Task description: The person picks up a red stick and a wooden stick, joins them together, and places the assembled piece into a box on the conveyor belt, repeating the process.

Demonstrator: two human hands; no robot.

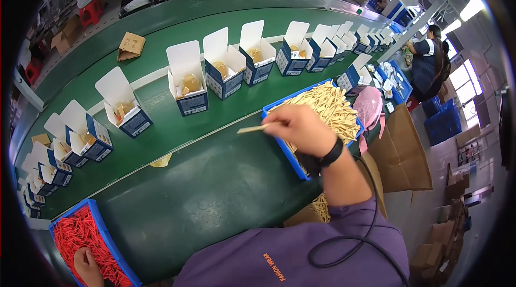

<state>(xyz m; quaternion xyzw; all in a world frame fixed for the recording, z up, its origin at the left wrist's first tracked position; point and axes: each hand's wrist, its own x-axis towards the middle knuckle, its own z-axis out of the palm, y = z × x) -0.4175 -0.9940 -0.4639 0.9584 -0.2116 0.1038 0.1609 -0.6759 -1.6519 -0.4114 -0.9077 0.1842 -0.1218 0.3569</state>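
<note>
While the curled right hand (pixel 298 128) pinches a stick (pixel 249 130), the left grip (pixel 88 267) is unclear.

A thin, straight, pale tan stick (pixel 249 129) is pinched near one end by the fingertips of the right hand (pixel 298 127), its free end pointing left of them and dipping slightly. Slim bright-red sticks (pixel 80 229) lie jumbled, loosely heaped around the left hand's (pixel 88 267) fingers.
</note>
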